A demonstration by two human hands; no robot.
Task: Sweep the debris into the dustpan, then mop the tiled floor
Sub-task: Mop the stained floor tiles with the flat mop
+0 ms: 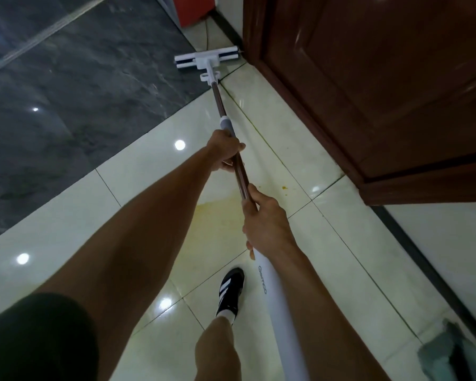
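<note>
Left hand (226, 151) gripping mop handle (238, 169) farther down, right hand (267, 224) grasping it nearer, mop head (206, 59) flat on pale tiled floor (300, 149) (yellowish stain (220, 213) below handle), beside wooden door (382, 78)

Both arms are stretching forward; the left hand (226, 149) is gripping further ahead, and the right hand (267, 218) is gripping nearer the body.

Dim, cool indoor light, round ceiling-lamp glare spots on the glossy pale cream floor tiles (138, 188), soft motion blur throughout, wide-angle bending at edges, smeared lower-right corner
</note>
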